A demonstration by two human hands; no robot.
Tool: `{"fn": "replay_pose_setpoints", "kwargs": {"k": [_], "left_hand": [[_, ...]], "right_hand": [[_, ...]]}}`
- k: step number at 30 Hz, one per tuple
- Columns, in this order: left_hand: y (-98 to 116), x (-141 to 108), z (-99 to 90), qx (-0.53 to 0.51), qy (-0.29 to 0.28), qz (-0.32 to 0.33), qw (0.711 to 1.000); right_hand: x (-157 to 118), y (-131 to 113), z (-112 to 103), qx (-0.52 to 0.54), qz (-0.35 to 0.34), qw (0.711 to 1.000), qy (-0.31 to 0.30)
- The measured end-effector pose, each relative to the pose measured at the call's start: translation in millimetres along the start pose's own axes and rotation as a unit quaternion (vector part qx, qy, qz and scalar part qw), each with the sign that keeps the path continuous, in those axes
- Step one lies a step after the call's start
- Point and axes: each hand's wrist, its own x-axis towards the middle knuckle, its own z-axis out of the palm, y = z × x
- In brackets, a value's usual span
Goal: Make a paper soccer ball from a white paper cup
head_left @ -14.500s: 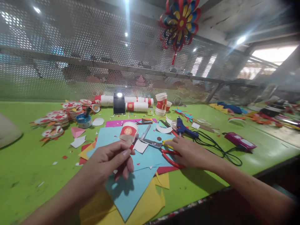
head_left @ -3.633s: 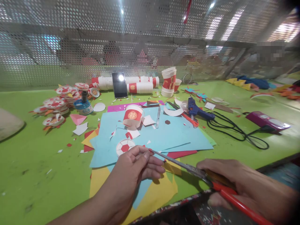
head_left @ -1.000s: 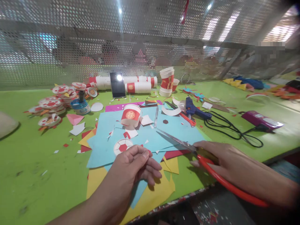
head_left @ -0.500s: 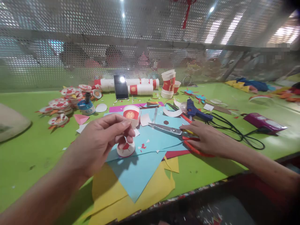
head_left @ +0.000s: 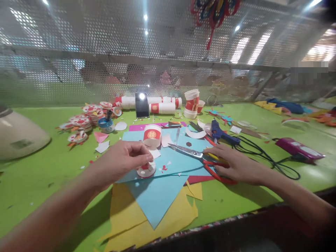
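White disc [head_left: 146, 173] was seen lying flat on blue paper [head_left: 156, 206], its top marked with red patches and its near rim edged in thin red; the far part was hidden by the left hand [head_left: 149, 159]. Above it, the left fingertips were pressed together, though whether a scrap was pinched could not be told. At 12 o'clock from the disc, a red-and-white cup [head_left: 152, 137] was placed. Toward 2 o'clock, scissors [head_left: 193, 153] were laid, their handles covered by the right hand [head_left: 232, 164]; how firmly they were gripped could not be told. Red and white scraps [head_left: 164, 168] were scattered at 3 o'clock.
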Motion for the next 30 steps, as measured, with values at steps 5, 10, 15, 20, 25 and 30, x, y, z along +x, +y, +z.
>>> {"fn": "replay_pose_setpoints", "kwargs": {"k": [5,10,15,20,25,30], "left_hand": [[-15.9,2.3,-14.9,0.016,0.018,-0.006,1.0],[-33.4,4.5,-16.7,-0.015,0.033,-0.009,0.999],[-39.1,4.9,-9.1,-0.002,0.034,0.021,0.999],[-47.3,8.5,-2.7,0.012,0.025,0.048,0.998],[-51.9,11.7,-1.1,0.028,0.016,0.053,0.998],[-50.0,12.6,-0.3,0.038,0.009,0.049,0.998]], "right_hand": [[4.8,2.3,4.4,-0.004,0.014,0.999,0.039],[14.0,-15.6,12.4,-0.014,0.054,0.994,0.098],[16.1,-26.1,20.0,-0.015,0.072,0.992,0.098],[9.7,-21.5,24.1,0.017,0.066,0.993,0.097],[6.1,-16.2,25.5,0.049,0.073,0.99,0.106],[11.2,-15.4,23.2,0.069,0.077,0.986,0.133]]}}
